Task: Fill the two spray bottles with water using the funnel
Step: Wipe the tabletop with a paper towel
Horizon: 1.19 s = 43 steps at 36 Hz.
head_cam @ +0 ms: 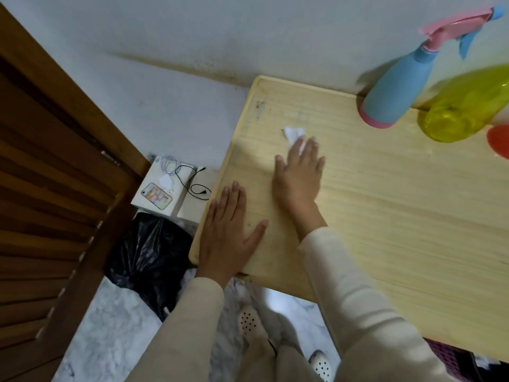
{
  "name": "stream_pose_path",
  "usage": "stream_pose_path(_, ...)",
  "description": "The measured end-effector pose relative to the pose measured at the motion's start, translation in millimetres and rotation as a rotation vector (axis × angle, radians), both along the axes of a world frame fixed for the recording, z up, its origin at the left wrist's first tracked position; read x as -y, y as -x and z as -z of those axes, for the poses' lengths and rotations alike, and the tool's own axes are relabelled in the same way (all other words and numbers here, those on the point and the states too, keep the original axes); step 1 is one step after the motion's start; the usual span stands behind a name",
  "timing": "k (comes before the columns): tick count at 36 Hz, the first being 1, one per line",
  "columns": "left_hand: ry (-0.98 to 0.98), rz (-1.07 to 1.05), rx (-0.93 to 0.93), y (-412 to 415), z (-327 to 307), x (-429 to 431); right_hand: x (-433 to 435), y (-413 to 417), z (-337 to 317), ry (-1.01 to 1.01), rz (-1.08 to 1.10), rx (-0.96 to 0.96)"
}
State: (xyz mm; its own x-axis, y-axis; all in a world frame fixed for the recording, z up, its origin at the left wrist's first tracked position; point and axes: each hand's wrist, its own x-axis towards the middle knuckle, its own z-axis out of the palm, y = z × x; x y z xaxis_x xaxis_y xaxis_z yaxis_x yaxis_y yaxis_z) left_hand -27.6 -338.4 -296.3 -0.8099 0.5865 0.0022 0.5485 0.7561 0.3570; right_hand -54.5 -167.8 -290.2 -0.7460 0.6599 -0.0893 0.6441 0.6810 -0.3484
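Right hand (pixel 298 175) (flat), blue bottle (pixel 394 89) well apart

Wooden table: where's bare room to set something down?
Free: pale wooden table right of the right hand, nearer than the blue spray bottle and yellow translucent spray bottle. Crowded: that far right corner; left hand covers left edge.

Looking down at a pale wooden table (pixel 385 202) set against a white wall. The left hand (pixel 228 230) lies flat at the table's near left corner. The right hand (pixel 298 172) presses straight fingers onto a white tissue (pixel 293 133). At the far right stand a blue spray bottle (pixel 396 89) with a pink trigger top and a yellow bottle (pixel 465 106), close together. On the floor to the left are a black bag (pixel 148 255) and a white box (pixel 162 186) carrying a phone and cables.
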Motion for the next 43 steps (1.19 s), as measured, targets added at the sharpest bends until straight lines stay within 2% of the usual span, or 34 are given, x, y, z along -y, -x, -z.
stream_pose_path(2, -0.002, 0.003, -0.004, 0.4, 0.6, 0.7, 19.2, 14.4, -0.1, -0.002, -0.13, -0.03)
stream_pose_path(5, -0.007, -0.007, 0.004, 0.7, 0.8, 1.5, 31.0, 23.3, -1.3, 0.0, -0.208, -0.051)
stream_pose_path(14, -0.003, -0.033, 0.003, 0.8, -1.7, 2.0, 0.6, -8.1, -5.3, -0.038, -0.651, -0.005)
stream_pose_path(20, -0.003, -0.068, -0.018, -1.8, -6.3, -2.0, -41.1, -58.1, -8.7, -0.142, -0.719, 0.076)
stream_pose_path(23, -0.012, -0.138, 0.009, -10.7, -6.2, -12.8, -85.5, -100.3, -10.6, -0.118, -0.58, 0.061)
stream_pose_path(32, 0.019, -0.223, 0.013, -58.5, -7.3, -65.2, -225.4, -275.0, -20.9, -0.063, 0.098, 0.121)
stream_pose_path(37, 0.054, -0.213, 0.0, -71.2, -8.1, -74.2, -217.2, -337.9, -18.7, -0.034, 0.465, 0.085)
stream_pose_path(43, 0.087, -0.201, -0.018, -75.5, -6.9, -76.5, -179.0, -332.9, -7.9, -0.003, 0.737, -0.021)
